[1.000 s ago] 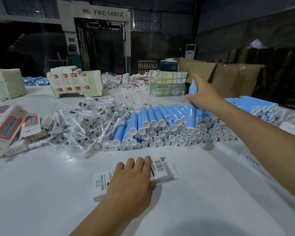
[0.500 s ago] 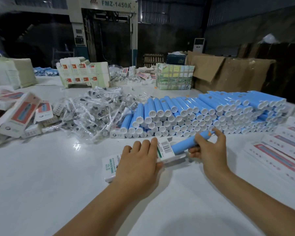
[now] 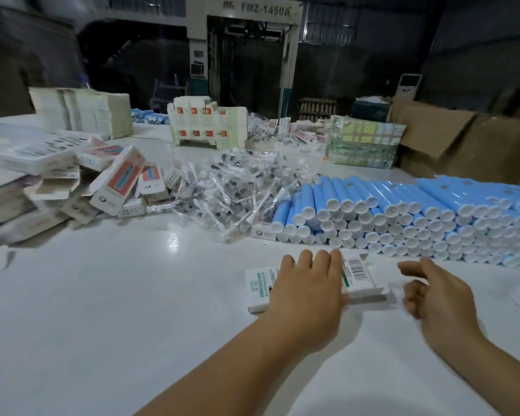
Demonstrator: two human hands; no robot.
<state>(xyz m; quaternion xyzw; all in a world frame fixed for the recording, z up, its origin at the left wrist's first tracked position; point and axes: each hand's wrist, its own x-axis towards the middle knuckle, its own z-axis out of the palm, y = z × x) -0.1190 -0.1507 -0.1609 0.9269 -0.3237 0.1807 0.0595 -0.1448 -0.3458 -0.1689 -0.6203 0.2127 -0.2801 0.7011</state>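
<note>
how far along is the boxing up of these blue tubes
Early, it seems. Done: a loose heap of boxes lies at the far left, though whether they are filled cannot be told. In hand: the left hand presses one box flat on the table, the right hand empty beside its end. Left: a big stack of blue tubes and a pile of bagged brush heads wait.

The white counter carries a long stack of blue tubes. Just in front of the stack lies a small white box. To its left is a heap of bagged brush heads, then tumbled cartons. Behind it sits a green wrapped bundle.
</note>
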